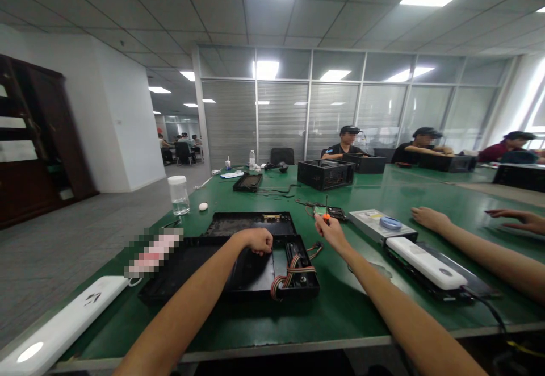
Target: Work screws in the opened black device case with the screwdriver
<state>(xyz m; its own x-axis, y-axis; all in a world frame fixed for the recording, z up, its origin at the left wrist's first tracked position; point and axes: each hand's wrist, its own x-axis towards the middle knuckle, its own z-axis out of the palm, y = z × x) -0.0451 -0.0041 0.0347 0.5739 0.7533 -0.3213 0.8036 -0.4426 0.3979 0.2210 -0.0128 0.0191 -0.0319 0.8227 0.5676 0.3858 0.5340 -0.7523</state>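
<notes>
Fist: left hand (258,241) curled shut, bracing flat black open metal case (238,271) beneath.
Grip: right hand (331,234) pinches orange-handled screwdriver (326,216), tip upward.

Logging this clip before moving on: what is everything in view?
table: one, green, fills the foreground
open case: one, black, front centre
ribbon cable: one, red-and-white striped, case's right end
cover: one, black, behind the case
circuit board: one, green, beyond the right hand
drive: one, grey, right of centre, blue disc on top
white bars: two, white, right of the case and front left edge
jar: one, clear, white lid, left table edge
computer case: one, black, far centre
seated people: three, far side
co-worker's hands: two, resting at right
screwdriver: one, orange handle, in the right hand
left hand: curled, on the open case
right hand: closed around the screwdriver
</notes>
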